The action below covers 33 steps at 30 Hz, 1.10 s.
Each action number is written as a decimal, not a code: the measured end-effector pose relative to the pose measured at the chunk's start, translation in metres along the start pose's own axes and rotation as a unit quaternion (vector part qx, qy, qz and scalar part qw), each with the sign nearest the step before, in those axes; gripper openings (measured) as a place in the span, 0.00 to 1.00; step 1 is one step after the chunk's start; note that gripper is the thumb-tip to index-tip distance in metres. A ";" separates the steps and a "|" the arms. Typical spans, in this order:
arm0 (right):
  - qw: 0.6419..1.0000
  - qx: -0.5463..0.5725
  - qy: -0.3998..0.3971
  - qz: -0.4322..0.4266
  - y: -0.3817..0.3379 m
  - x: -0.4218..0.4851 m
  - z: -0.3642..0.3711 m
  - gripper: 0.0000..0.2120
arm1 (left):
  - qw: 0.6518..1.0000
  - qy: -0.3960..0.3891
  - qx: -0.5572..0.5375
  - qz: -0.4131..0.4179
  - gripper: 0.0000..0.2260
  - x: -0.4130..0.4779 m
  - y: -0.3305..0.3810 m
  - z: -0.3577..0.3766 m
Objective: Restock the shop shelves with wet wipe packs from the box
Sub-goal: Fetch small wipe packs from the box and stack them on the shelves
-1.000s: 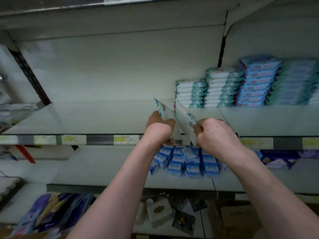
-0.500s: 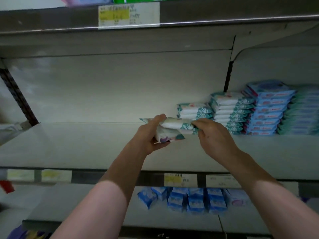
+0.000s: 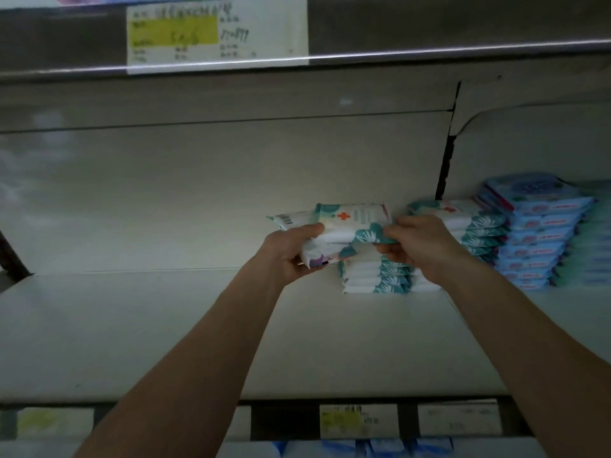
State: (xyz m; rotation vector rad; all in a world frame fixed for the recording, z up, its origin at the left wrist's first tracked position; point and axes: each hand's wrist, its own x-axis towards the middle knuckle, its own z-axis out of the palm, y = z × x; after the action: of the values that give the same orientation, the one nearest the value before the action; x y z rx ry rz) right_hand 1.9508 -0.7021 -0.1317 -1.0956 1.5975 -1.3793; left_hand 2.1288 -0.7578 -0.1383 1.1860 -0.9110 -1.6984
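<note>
Nearest the viewer, two bare forearms reach up and forward over the price labels (image 3: 358,421) on the front rail of the shelf (image 3: 165,325). Midway in, the left hand (image 3: 291,252) and the right hand (image 3: 420,246) share a small bundle of wet wipe packs (image 3: 350,226), apparently two or three, lying flat. The left hand cups the bundle's left end with the thumb on top, and the right fingers (image 3: 393,231) pinch its right end. Both hands are thus grasping the bundle, and neither has let go. The bundle hangs directly over the low teal stack (image 3: 377,279), close above its top pack, though contact cannot be told. To the right of that stack stand a taller teal stack (image 3: 479,226) and then a blue stack (image 3: 535,233), all set against the back panel (image 3: 198,193). One second earlier the packs stood upright and fanned at the shelf's front edge; half a second earlier they lay flat, short of the stack. They have since been carried inward and lined up with it. Setting down appears imminent, but the step is not yet done. The box is out of view.
</note>
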 end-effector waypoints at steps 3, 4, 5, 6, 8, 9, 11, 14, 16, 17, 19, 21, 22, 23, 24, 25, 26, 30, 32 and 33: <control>0.973 -0.224 0.031 -0.043 -0.006 0.025 -0.013 0.08 | 0.997 0.012 0.065 0.026 0.16 0.008 0.006 0.013; 0.949 -0.309 0.032 -0.056 -0.010 0.031 -0.017 0.08 | 0.996 0.018 0.083 0.037 0.17 0.010 0.008 0.019; 0.919 -0.388 0.038 -0.063 -0.013 0.036 -0.020 0.10 | 0.993 0.026 0.104 0.048 0.18 0.012 0.009 0.026; 0.890 -0.449 0.046 -0.066 -0.015 0.039 -0.022 0.12 | 0.990 0.036 0.127 0.058 0.17 0.014 0.011 0.033; 0.850 -0.516 0.058 -0.093 -0.017 0.045 -0.025 0.14 | 0.978 0.058 0.182 0.081 0.14 0.018 0.013 0.045; 0.833 -0.539 0.062 -0.106 -0.018 0.048 -0.024 0.15 | 0.973 0.068 0.202 0.090 0.14 0.019 0.014 0.049; 0.816 -0.562 0.056 -0.124 -0.016 0.051 -0.022 0.17 | 0.963 0.085 0.234 0.101 0.16 0.023 0.015 0.057; 0.778 -0.589 0.054 -0.209 -0.006 0.059 -0.018 0.22 | 0.949 0.099 0.276 0.115 0.14 0.025 0.018 0.065; 0.747 -0.602 0.066 -0.274 -0.006 0.056 -0.019 0.28 | 0.946 0.102 0.287 0.111 0.12 0.026 0.020 0.065; 0.743 -0.611 0.064 -0.266 -0.004 0.057 -0.019 0.27 | 0.948 0.100 0.282 0.108 0.12 0.025 0.020 0.064; 0.744 -0.613 0.049 -0.261 0.002 0.061 -0.018 0.26 | 0.951 0.098 0.275 0.104 0.15 0.023 0.022 0.059; 0.716 -0.626 0.046 -0.306 -0.001 0.056 -0.019 0.38 | 0.953 0.103 0.268 0.101 0.17 0.020 0.024 0.051; 0.725 -0.606 0.058 -0.323 0.002 0.067 -0.024 0.40 | 0.954 0.105 0.262 0.098 0.17 0.018 0.027 0.047; 0.724 -0.613 0.086 -0.304 0.000 0.067 -0.022 0.35 | 0.956 0.108 0.255 0.094 0.18 0.015 0.029 0.043; 0.711 -0.624 0.109 -0.306 -0.001 0.063 -0.023 0.25 | 0.959 0.108 0.247 0.088 0.18 0.013 0.032 0.039; 0.716 -0.617 0.110 -0.308 0.002 0.066 -0.024 0.11 | 0.962 0.108 0.236 0.081 0.18 0.010 0.035 0.034; 0.712 -0.629 0.087 -0.300 -0.001 0.063 -0.023 0.06 | 0.966 0.102 0.224 0.074 0.17 0.007 0.036 0.031; 0.713 -0.637 -0.043 -0.290 0.009 0.055 -0.009 0.16 | 0.981 0.071 0.172 0.053 0.14 -0.004 0.039 0.025; 0.715 -0.647 -0.053 -0.261 0.009 0.057 -0.009 0.16 | 0.973 0.069 0.205 0.085 0.13 -0.007 0.038 0.026; 0.729 -0.637 -0.068 -0.241 0.004 0.057 -0.011 0.15 | 0.961 0.070 0.238 0.121 0.12 -0.007 0.037 0.028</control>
State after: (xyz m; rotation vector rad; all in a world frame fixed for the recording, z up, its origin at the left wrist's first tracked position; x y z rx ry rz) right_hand 1.9198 -0.7515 -0.1345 -2.4506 2.2273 -0.1863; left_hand 2.1121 -0.7624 -0.0944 1.4162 -1.3630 -1.2144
